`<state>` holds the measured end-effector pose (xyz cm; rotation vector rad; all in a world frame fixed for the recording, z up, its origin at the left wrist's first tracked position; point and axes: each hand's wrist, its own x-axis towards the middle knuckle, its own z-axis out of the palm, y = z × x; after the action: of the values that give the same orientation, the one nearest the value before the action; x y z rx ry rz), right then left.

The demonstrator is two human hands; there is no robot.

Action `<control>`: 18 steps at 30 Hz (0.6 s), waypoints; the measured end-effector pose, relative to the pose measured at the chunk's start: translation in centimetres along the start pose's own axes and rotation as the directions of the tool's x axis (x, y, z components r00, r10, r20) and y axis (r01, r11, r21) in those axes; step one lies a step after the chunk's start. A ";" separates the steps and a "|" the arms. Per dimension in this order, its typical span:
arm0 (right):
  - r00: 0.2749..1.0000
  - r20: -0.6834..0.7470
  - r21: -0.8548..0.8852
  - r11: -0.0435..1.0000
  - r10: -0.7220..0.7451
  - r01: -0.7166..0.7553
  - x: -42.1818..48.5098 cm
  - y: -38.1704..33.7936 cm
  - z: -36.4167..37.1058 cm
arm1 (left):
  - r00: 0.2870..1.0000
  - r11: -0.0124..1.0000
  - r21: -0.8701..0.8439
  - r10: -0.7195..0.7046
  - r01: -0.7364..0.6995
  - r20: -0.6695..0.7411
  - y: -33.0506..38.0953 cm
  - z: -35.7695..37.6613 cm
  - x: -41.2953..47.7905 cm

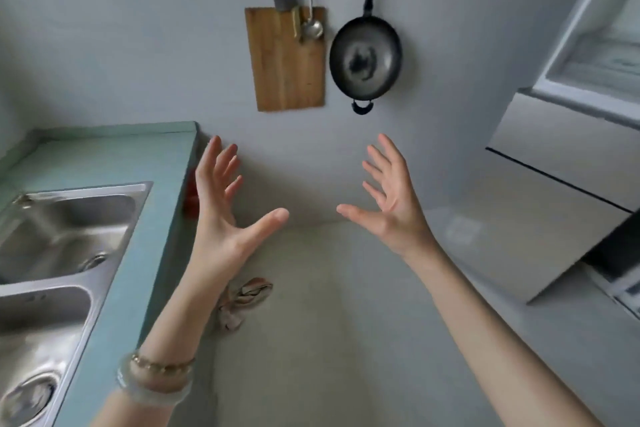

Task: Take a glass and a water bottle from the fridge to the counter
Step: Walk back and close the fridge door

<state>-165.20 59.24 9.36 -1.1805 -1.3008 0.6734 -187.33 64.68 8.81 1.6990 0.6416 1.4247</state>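
Beside the sink, left hand, right hand, both empty

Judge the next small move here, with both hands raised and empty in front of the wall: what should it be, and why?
Probably turn right and reach the right hand toward the fridge. Both it and the left hand are open and hold nothing, no glass or bottle is in view, and the fridge stands at the right edge while the counter with its sink lies on the left.
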 end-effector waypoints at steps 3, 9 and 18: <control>0.988 -0.153 -0.062 0.998 0.004 -0.013 -1.9 -0.9 -3.2 | 0.991 0.998 -0.056 0.027 -0.019 0.130 -0.2 3.2 1.5; 0.909 -0.416 -0.141 0.989 -0.019 -0.043 -6.5 -3.6 -8.0 | 0.926 0.975 -0.221 0.101 -0.019 0.363 0.6 9.7 3.1; 0.767 -0.637 -0.233 0.968 -0.077 -0.096 -13.1 -6.8 -11.6 | 0.804 0.928 -0.373 0.220 0.002 0.552 2.3 16.4 2.9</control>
<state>-158.42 41.95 12.43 -1.4600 -0.7953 0.0638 -171.12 61.50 11.77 1.7632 -0.0684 0.9233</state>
